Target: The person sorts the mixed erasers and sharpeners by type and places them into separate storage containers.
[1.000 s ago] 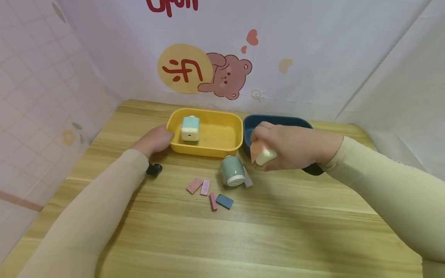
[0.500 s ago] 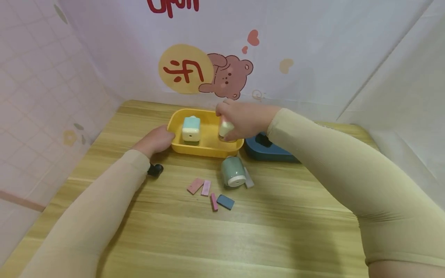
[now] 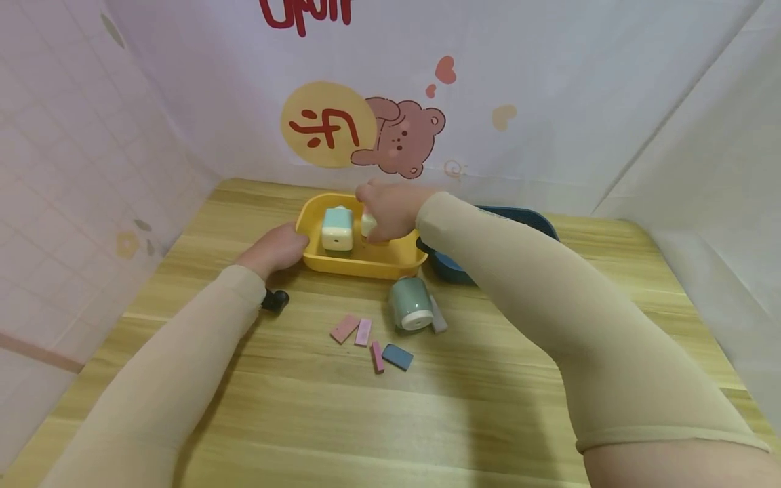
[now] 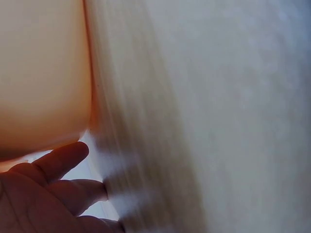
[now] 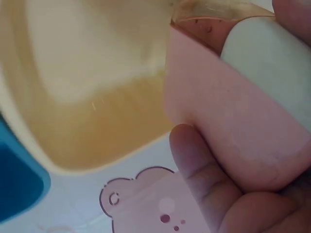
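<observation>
In the head view my left hand (image 3: 274, 249) lies against the left end of the yellow tray (image 3: 350, 269). The left wrist view shows its fingers (image 4: 63, 162) spread and slightly bent, one touching the tray's outside; the thumb is hidden. My right hand (image 3: 393, 209) is over the tray and grips a pink-and-white pencil sharpener (image 5: 228, 111) with a clear part. In the head view the hand mostly covers it, so contact with the tray floor cannot be told. Just left of it, a light blue-and-cream pencil sharpener (image 3: 337, 229) stands in the tray.
Right of the yellow tray is a dark blue tray (image 3: 529, 215), partly hidden by my right sleeve. A green pencil sharpener (image 3: 411, 301) lies in front, beside a grey eraser (image 3: 438, 316). Nearby are pink, lilac and blue erasers (image 3: 397, 356). A printed cloth wall (image 3: 549, 102) rises behind.
My right hand has carried the pink sharpener leftward from in front of the dark blue tray into the yellow tray's area, up near the light blue sharpener. My left hand stays at the tray's end.
</observation>
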The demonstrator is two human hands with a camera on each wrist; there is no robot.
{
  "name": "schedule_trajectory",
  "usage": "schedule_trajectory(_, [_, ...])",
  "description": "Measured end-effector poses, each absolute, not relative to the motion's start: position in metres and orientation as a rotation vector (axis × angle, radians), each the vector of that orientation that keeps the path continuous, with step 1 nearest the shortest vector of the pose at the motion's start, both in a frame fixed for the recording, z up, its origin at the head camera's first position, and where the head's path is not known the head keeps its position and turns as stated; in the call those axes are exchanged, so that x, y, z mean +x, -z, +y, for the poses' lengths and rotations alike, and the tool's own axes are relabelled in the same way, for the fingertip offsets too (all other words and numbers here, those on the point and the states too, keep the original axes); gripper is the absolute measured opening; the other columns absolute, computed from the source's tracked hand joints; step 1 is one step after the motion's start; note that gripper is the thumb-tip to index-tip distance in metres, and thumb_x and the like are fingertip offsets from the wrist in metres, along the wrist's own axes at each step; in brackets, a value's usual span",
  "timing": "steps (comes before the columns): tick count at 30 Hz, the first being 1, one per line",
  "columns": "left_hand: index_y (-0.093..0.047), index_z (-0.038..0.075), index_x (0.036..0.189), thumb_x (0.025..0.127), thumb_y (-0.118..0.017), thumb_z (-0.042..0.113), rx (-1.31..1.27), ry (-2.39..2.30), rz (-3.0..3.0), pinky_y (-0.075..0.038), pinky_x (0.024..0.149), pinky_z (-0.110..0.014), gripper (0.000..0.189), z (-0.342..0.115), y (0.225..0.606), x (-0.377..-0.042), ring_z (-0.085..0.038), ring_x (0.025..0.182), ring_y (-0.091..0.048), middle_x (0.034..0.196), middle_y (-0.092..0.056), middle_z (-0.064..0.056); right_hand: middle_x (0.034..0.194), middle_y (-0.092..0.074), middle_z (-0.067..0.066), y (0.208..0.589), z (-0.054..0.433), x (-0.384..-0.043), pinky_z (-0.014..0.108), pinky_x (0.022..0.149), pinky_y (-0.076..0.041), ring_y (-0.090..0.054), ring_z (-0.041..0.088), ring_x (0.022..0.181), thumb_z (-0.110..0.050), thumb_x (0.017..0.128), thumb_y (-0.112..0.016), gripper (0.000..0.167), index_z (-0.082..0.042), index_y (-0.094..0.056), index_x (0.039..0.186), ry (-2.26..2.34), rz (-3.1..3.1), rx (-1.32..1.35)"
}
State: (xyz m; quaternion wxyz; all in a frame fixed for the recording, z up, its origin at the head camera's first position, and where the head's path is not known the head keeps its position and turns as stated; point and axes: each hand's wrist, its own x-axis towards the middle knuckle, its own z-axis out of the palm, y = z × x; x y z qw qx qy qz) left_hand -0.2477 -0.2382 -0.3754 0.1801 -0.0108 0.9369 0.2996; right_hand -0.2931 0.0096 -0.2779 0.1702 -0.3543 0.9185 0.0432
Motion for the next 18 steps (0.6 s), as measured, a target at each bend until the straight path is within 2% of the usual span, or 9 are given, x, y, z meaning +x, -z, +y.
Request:
schedule_trajectory(6, [-0.055, 0.005, 0.125, 0.104, -0.031, 0.028, -0.038, -0.855, 2.649, -0.044, 0.081, -0.039, 0.039, -0.24, 0.379, -0.248, -0.029, 0.09, -0.053, 0.104, -0.054, -0.015, 0.147, -0.047, 0.006, 0.289, 0.0, -0.297, 0.044, 0.119, -0.043, -0.057, 0.023, 0.125, -0.045, 0.091, -0.076, 0.089, -0.013, -0.027, 0.158, -0.062, 2.614, -0.938])
schedule_trajectory(10, [-0.055, 0.005, 0.125, 0.105, -0.031, 0.028, -0.043, -0.871, 2.645, -0.044, 0.08, -0.039, 0.039, -0.24, 0.38, -0.248, -0.029, 0.089, -0.054, 0.104, -0.055, -0.015, 0.144, -0.048, 0.006, 0.297, -0.006, -0.298, 0.041, 0.121, -0.04, -0.051, 0.022, 0.13, -0.043, 0.09, -0.078, 0.089, -0.011, -0.029, 0.156, -0.046, 2.613, -0.944])
schedule_trajectory(14, [-0.055, 0.005, 0.124, 0.105, -0.031, 0.029, -0.047, -0.875, 2.644, -0.044, 0.08, -0.039, 0.038, -0.239, 0.379, -0.246, -0.029, 0.089, -0.054, 0.103, -0.054, -0.015, 0.135, -0.05, 0.004, 0.308, -0.012, -0.303, 0.037, 0.114, -0.042, -0.046, 0.021, 0.126, -0.041, 0.086, -0.081, 0.08, -0.013, -0.037, 0.148, -0.056, 2.627, -0.95])
schedule_trajectory(18, [-0.055, 0.005, 0.123, 0.104, -0.031, 0.028, -0.046, -0.871, 2.644, -0.044, 0.08, -0.038, 0.038, -0.238, 0.378, -0.245, -0.029, 0.088, -0.053, 0.103, -0.054, -0.014, 0.131, -0.05, 0.001, 0.318, -0.017, -0.305, 0.036, 0.108, -0.045, -0.05, 0.021, 0.119, -0.039, 0.085, -0.083, 0.079, -0.016, -0.038, 0.146, -0.024, 2.595, -0.91])
